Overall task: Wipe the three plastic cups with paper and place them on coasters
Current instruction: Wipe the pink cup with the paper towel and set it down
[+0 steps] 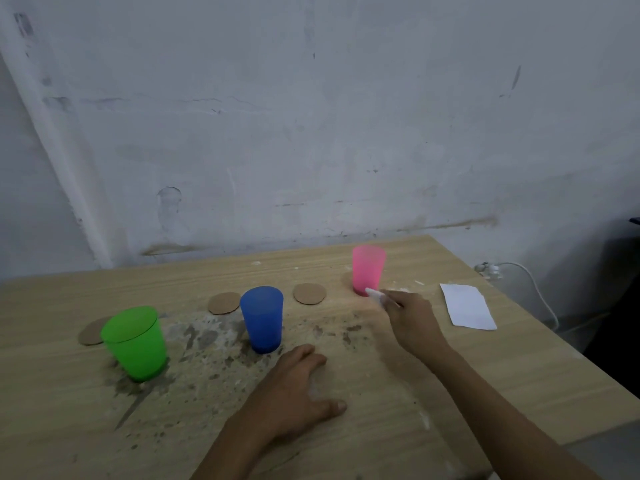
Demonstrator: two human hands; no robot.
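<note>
Three plastic cups stand upright on the wooden table [398, 358]: a green cup [135, 342] at the left, a blue cup [262, 318] in the middle and a pink cup [368, 269] at the back right. Three round cardboard coasters lie bare behind them: one [90, 331] partly hidden by the green cup, one [223, 303] left of the blue cup, one [310, 293] between blue and pink. My right hand [412, 317] pinches a small piece of white paper [375, 294] close to the pink cup's base. My left hand [298, 389] rests flat on the table, near the blue cup.
A folded white paper sheet [468, 306] lies near the table's right edge. Dark stains and specks cover the tabletop's middle. A white cable [533, 282] hangs beyond the right edge, and a stained wall stands right behind the table.
</note>
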